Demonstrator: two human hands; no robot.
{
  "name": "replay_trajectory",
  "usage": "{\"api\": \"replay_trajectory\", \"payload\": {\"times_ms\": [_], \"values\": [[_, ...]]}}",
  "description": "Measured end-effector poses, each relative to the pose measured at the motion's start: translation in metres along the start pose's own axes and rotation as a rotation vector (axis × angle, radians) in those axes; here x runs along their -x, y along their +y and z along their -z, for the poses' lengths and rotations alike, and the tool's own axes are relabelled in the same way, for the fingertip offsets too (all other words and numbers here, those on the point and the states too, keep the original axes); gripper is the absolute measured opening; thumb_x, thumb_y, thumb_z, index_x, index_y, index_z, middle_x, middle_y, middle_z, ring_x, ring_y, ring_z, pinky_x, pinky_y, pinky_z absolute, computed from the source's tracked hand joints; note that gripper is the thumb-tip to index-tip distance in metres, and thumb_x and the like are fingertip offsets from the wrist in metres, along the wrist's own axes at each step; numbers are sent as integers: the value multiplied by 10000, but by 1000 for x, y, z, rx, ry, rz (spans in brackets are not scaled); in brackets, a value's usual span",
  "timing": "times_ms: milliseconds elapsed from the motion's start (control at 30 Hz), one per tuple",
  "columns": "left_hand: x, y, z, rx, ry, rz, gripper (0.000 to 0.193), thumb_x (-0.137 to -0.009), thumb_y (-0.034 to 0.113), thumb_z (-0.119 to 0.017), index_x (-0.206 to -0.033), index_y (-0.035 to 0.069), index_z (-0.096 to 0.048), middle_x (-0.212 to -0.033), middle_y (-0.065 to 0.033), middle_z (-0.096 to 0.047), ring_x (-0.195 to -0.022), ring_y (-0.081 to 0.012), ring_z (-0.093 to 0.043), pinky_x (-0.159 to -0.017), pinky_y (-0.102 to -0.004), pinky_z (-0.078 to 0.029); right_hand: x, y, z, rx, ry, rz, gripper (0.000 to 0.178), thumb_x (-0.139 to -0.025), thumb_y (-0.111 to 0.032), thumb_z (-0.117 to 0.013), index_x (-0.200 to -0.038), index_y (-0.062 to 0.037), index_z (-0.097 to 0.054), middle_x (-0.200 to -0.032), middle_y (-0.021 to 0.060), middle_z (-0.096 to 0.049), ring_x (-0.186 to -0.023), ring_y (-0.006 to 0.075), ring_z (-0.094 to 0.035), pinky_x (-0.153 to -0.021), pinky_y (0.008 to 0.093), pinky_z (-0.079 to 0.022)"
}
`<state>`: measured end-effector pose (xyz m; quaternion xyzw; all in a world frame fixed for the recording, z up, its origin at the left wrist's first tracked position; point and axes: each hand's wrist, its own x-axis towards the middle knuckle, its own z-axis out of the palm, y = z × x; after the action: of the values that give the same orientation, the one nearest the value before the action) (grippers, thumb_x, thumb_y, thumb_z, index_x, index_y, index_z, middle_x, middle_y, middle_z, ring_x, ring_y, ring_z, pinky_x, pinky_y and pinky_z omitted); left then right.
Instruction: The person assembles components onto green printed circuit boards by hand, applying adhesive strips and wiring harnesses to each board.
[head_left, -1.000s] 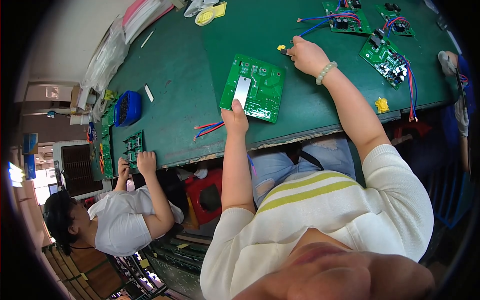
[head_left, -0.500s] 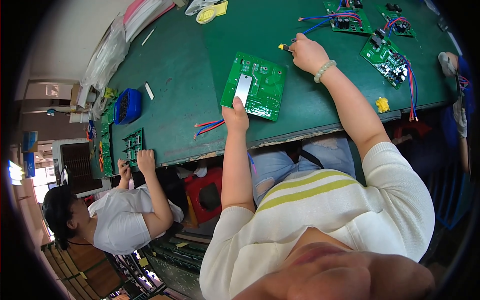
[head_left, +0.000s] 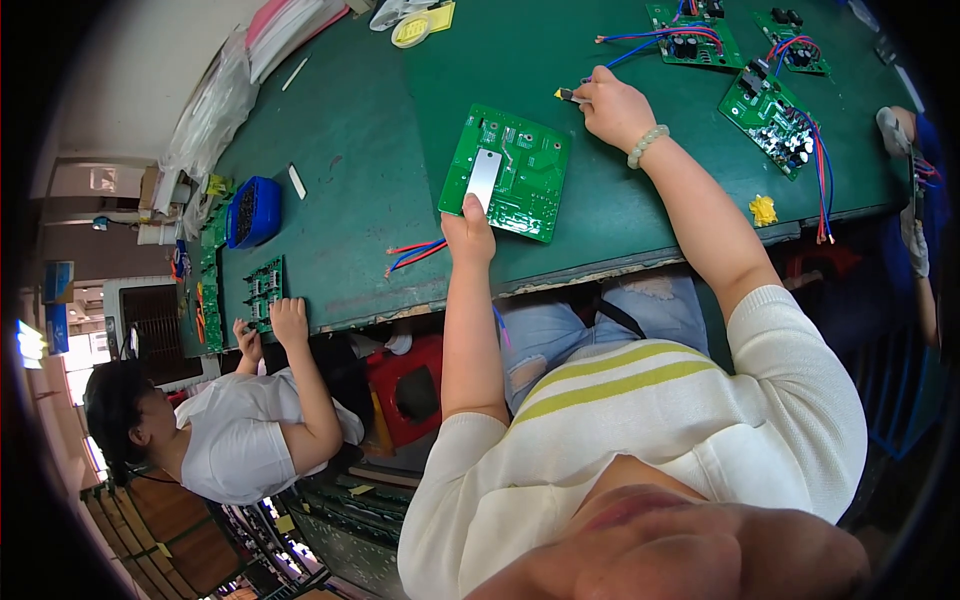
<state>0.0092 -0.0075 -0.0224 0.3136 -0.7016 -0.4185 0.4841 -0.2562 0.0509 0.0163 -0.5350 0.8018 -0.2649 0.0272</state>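
My left hand [head_left: 467, 232] grips a green circuit board [head_left: 530, 180] by its near left corner. The thumb lies on a silvery metal strip [head_left: 484, 180] on the board's upper face. Red and blue wires [head_left: 415, 255] stick out to the left from under the board, near that hand. Beyond the board's far right corner, my right hand [head_left: 615, 108] pinches a small dark piece with a yellow tip [head_left: 563, 94], its kind too small to make out. A blue wire passes close to those fingers. My right wrist wears a beaded bracelet [head_left: 648, 145].
More circuit boards with wires [head_left: 770, 120] lie at the right and far right. A crumpled yellow piece [head_left: 763, 210] sits near the front edge of the green table [head_left: 370, 170]. At left, a co-worker [head_left: 240, 430] handles a board [head_left: 264, 290] beside a blue bin [head_left: 253, 212].
The circuit board and my left hand have shifted very slightly left. My right hand keeps its pinch in nearly the same place, with the fingers turned a little.
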Motion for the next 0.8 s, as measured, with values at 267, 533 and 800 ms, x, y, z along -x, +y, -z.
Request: {"api": "replay_trajectory", "payload": {"times_ms": [267,533,800], "values": [[1,2,1,-19,-7,24,465,-929,357,-447,-1127,-43,-575,-993,-162,-655,-907,-266,-619,-799,-377,-472,-4,-1,8,56,-104,-18,163,-803,-108,-597,-903,-57,-715,-1013,104,-578,-864,311,-623,-760,427,-513],[1,-1,1,-30,1,-3,479,-933,376,-434,-1136,-35,-576,-1015,-168,-651,-929,-278,-618,-808,-387,-469,5,-6,-1,-25,44,13,165,-798,-106,-604,-927,-71,-700,-1002,107,-568,-816,316,-624,-730,433,-518],[0,3,1,-18,-29,1,460,-939,357,-439,-1126,-41,-574,-1005,-161,-648,-903,-268,-612,-785,-379,-465,1,-4,-5,32,8,64,151,-801,-96,-611,-926,-68,-690,-971,119,-551,-807,316,-622,-713,436,-517]]}}
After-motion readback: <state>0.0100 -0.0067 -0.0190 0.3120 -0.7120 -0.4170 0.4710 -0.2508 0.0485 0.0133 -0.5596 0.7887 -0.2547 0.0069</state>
